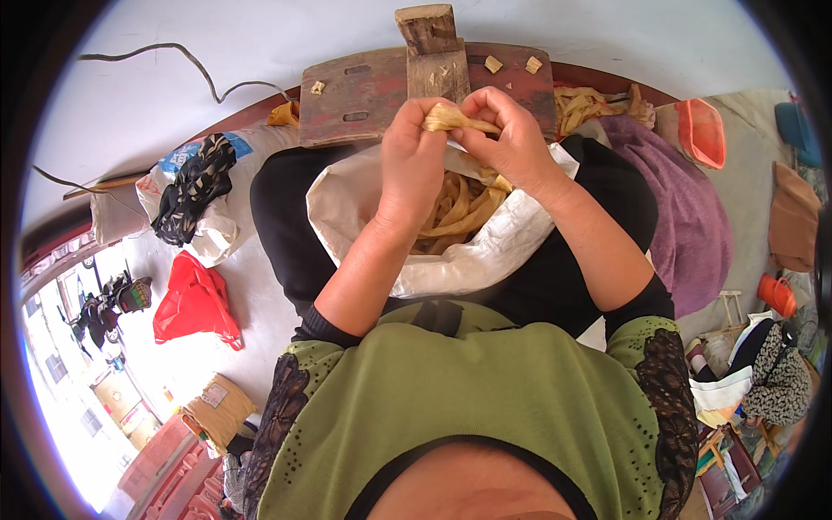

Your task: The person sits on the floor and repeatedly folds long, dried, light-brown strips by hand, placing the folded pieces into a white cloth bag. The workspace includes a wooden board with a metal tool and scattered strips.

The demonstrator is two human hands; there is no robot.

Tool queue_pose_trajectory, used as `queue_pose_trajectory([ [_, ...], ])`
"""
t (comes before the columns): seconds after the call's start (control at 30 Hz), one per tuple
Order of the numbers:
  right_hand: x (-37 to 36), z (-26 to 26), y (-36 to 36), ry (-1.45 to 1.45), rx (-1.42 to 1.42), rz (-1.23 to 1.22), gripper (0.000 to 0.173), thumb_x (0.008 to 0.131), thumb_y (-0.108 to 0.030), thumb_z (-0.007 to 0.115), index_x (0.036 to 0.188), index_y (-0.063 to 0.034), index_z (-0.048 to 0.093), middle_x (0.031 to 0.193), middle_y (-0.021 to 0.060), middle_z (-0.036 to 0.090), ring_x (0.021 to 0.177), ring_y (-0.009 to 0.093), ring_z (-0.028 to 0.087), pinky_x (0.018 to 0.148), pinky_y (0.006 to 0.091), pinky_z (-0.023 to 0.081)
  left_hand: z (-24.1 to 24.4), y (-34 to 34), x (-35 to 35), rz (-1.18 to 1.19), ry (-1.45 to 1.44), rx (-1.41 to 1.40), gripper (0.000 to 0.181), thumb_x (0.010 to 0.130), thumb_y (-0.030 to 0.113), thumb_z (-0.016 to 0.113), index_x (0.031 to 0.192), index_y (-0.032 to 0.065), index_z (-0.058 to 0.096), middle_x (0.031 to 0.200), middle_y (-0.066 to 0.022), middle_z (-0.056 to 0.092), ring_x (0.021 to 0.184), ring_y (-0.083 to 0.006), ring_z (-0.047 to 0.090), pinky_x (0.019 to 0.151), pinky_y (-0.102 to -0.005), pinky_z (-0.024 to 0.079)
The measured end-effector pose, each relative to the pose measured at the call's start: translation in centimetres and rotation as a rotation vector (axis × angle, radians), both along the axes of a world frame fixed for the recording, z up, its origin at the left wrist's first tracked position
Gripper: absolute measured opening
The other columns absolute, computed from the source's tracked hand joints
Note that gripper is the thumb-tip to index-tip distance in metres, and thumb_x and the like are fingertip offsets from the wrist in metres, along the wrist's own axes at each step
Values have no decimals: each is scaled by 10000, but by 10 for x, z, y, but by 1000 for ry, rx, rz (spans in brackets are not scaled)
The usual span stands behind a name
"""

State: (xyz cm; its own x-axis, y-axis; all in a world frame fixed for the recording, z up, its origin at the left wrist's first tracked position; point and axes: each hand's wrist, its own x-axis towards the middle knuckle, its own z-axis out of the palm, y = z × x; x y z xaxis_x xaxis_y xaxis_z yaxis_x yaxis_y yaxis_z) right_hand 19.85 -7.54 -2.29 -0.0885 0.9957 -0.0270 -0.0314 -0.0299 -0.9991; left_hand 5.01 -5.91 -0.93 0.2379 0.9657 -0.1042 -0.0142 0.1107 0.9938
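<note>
A twisted bundle of pale yellow, husk-like strips (448,119) is held between both hands, above the near edge of a worn wooden board (364,84). My left hand (413,146) pinches its wide, folded end with thumb and fingers. At the narrower end, my right hand (510,140) grips with bent fingers, which partly hide it. Below my hands, a white woven sack (442,276) lies open on my lap. More yellow-brown strips (465,208) fill it, partly covered by my forearms.
A wooden post (429,32) rises from the board. Small yellow pieces (494,64) lie beside it. Purple cloth (682,208) and an orange-red basin (702,133) are at right. A red plastic bag (195,302) and patterned black cloth (198,188) are at left. Other people sit behind at lower right.
</note>
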Motion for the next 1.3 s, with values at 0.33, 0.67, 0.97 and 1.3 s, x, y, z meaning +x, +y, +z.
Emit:
queue_pose_trajectory([
  [0.33,9,6,-1,222,-54,137,190,850,-108,655,1001,4,620,852,-29,606,783,26,543,677,173,448,-6,8,-11,137,81,-38,78,859,44,576,924,3,563,850,-60,605,810,-97,568,722,-232,468],
  [0.67,14,-5,1,186,-127,120,265,950,-288,527,907,-43,618,722,-45,527,672,24,466,571,184,377,24,-7,-12,-109,774,515,195,856,194,625,874,4,585,732,-112,599,659,-194,590,598,-329,451],
  [0.97,27,9,4,147,-67,134,402,959,-346,500,696,-45,552,624,-53,460,590,32,368,527,213,301,24,5,-29,-44,-359,-154,175,921,161,560,780,59,574,607,26,378,592,-108,367,600,-255,348],
  [1.3,9,-16,0,-43,-9,94,399,937,-366,541,757,-13,584,626,-18,485,613,75,421,560,249,375,21,5,-13,-180,1022,1096,307,756,196,684,1033,102,594,972,-7,604,998,-195,557,1002,-446,309],
])
